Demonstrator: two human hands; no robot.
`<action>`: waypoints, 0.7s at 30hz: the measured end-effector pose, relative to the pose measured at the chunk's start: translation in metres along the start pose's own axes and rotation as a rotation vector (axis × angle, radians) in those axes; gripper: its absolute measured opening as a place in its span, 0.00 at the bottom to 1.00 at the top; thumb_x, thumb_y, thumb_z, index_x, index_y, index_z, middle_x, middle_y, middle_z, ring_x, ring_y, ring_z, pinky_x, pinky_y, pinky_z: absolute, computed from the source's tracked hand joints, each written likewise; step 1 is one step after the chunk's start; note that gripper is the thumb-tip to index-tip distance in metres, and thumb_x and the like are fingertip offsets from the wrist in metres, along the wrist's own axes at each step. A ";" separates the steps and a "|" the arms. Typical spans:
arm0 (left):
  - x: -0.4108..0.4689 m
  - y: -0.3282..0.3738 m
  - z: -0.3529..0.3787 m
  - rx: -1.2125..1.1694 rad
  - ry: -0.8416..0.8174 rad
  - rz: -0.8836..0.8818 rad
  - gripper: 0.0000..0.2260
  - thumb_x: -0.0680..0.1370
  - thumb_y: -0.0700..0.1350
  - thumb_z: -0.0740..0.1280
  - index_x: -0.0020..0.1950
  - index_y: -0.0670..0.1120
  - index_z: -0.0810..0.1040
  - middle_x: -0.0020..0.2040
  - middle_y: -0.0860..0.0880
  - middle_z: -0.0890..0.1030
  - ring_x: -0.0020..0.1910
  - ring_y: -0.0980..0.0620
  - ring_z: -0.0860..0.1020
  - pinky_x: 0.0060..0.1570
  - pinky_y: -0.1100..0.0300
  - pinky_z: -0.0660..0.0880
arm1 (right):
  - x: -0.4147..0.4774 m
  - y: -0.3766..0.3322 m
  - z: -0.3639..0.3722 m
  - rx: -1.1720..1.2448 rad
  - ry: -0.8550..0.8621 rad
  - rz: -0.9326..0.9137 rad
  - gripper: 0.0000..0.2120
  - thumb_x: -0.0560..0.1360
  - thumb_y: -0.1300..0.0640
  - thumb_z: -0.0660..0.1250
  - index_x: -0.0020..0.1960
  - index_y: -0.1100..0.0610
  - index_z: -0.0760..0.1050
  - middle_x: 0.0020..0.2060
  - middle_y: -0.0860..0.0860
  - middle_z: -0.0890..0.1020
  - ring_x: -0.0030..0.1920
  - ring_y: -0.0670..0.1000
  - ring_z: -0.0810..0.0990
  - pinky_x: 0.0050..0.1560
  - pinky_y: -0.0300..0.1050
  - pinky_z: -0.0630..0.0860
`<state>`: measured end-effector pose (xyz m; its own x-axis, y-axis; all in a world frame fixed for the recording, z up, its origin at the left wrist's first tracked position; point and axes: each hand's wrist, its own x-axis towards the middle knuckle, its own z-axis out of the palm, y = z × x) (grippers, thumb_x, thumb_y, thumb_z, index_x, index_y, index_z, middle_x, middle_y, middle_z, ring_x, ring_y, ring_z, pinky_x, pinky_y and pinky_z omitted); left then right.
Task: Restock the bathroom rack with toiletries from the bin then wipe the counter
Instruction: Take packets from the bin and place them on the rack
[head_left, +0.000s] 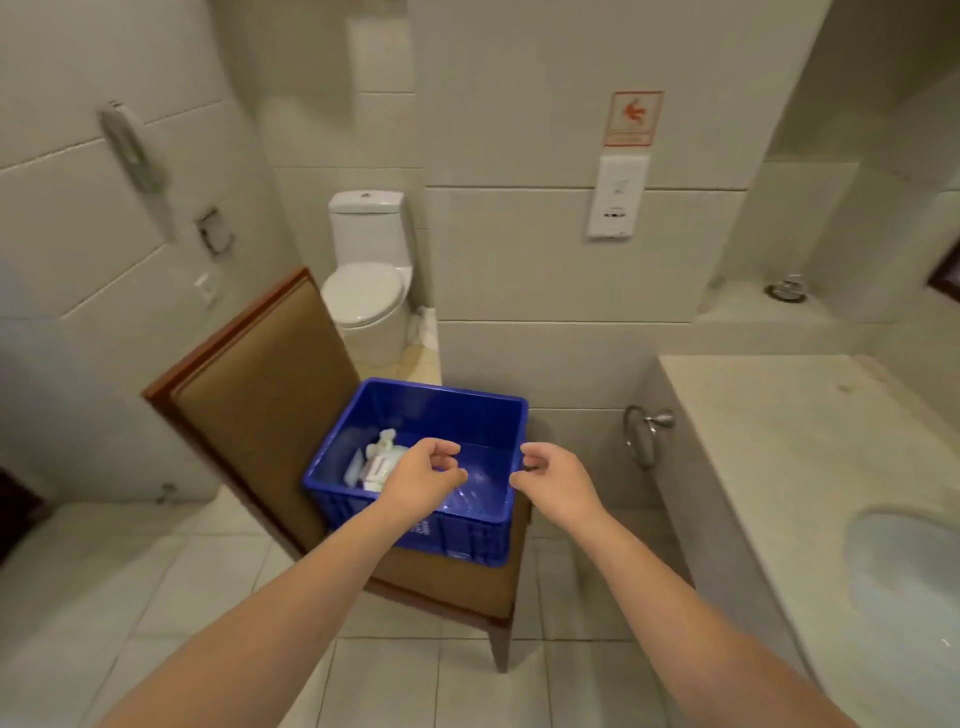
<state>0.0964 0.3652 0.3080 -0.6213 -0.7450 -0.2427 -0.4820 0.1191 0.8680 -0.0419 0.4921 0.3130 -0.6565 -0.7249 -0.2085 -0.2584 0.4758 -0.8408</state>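
A blue plastic bin (441, 410) stands on the seat of a brown upholstered chair (260, 384). In the bin's left part lie several pale toiletries (379, 460), partly hidden by my left hand. My left hand (423, 478) hovers over the bin's inside, fingers loosely curled, holding nothing. Over the bin's right rim hangs my right hand (553, 480), fingers loosely curled and empty as well. The pale stone counter (779, 447) runs along the right. No rack shows in the head view.
A white sink basin (914, 582) sits in the counter at the right edge. A metal towel ring (644, 431) hangs on the counter's side. A white toilet (369, 280) stands behind the chair. The floor is pale tile (156, 571).
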 end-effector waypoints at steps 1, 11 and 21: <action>0.003 -0.008 -0.010 -0.012 0.012 -0.023 0.13 0.76 0.43 0.70 0.58 0.49 0.74 0.51 0.49 0.79 0.46 0.54 0.78 0.46 0.60 0.74 | 0.007 -0.004 0.010 -0.004 -0.021 -0.004 0.26 0.73 0.59 0.70 0.70 0.55 0.70 0.63 0.50 0.77 0.57 0.47 0.77 0.58 0.43 0.75; 0.071 -0.064 -0.081 -0.039 0.109 -0.163 0.14 0.75 0.41 0.70 0.59 0.48 0.73 0.54 0.49 0.79 0.52 0.52 0.77 0.52 0.60 0.73 | 0.106 -0.035 0.096 -0.029 -0.190 -0.031 0.24 0.75 0.59 0.69 0.70 0.54 0.70 0.62 0.49 0.76 0.59 0.48 0.76 0.58 0.42 0.74; 0.207 -0.116 -0.114 -0.057 0.084 -0.345 0.16 0.75 0.41 0.71 0.61 0.48 0.72 0.56 0.48 0.78 0.58 0.51 0.76 0.59 0.50 0.76 | 0.255 -0.033 0.162 -0.053 -0.317 0.099 0.18 0.74 0.59 0.69 0.64 0.53 0.74 0.59 0.48 0.78 0.57 0.48 0.77 0.59 0.47 0.76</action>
<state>0.0940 0.1220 0.2066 -0.3740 -0.7864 -0.4917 -0.6177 -0.1843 0.7645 -0.0862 0.2106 0.2072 -0.4295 -0.7886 -0.4400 -0.2464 0.5711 -0.7831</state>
